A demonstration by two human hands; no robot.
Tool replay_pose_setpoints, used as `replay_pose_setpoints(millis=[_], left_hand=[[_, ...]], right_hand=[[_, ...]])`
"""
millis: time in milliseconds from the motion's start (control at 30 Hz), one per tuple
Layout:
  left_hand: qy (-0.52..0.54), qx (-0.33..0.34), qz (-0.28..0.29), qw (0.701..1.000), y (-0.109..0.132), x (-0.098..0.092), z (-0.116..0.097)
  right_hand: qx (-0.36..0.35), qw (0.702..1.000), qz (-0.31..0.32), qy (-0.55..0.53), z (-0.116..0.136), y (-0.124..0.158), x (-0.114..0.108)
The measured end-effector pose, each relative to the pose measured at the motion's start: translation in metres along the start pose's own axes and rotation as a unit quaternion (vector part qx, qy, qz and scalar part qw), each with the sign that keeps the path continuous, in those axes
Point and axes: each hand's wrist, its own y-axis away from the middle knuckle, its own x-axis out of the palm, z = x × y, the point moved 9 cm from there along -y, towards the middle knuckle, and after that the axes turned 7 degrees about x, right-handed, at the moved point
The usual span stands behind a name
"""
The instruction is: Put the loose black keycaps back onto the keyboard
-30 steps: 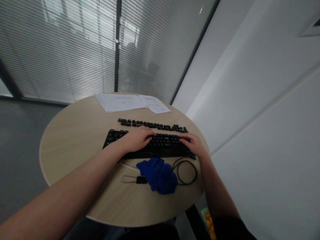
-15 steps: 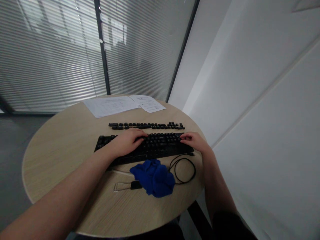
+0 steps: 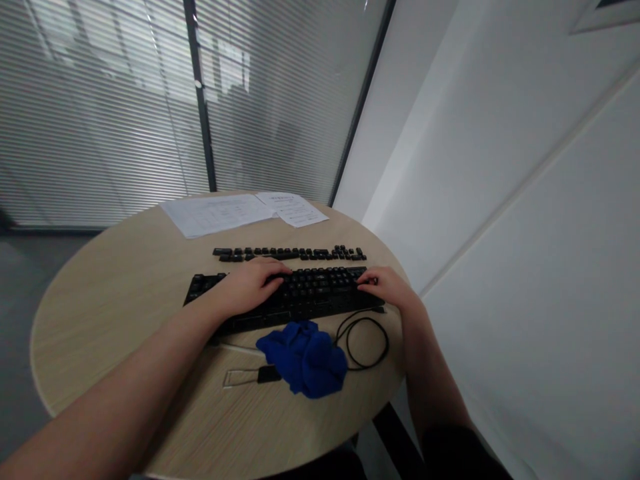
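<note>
**Two hands on one keyboard**

Left hand: palm down, fingers loosely spread on keyboard, left of middle. Right hand: fingers curled at right end, grip not discernible.

Counted on table: one keyboard, centre; one keycap row behind; two paper sheets; one blue cloth; one cable loop.

Hands placed as half a second before.

Round wooden table. Keyboard under left hand and right hand. Keycap row and papers lie beyond them. Blue cloth and cable loop lie nearer.
</note>
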Motion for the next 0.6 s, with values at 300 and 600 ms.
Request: replay_pose_setpoints(millis=[300,600], left_hand=[[0.011,0.001,-0.003,1.0,-0.001,-0.001,0.001],[0.012,-0.006,0.012,1.0,-0.002,-0.002,-0.003]], right_hand=[[-0.017,0.999,-0.003,-0.039,-0.008,-0.002,0.001],[0.03,0.998,0.012,-0.063,-0.018,-0.003,0.006]])
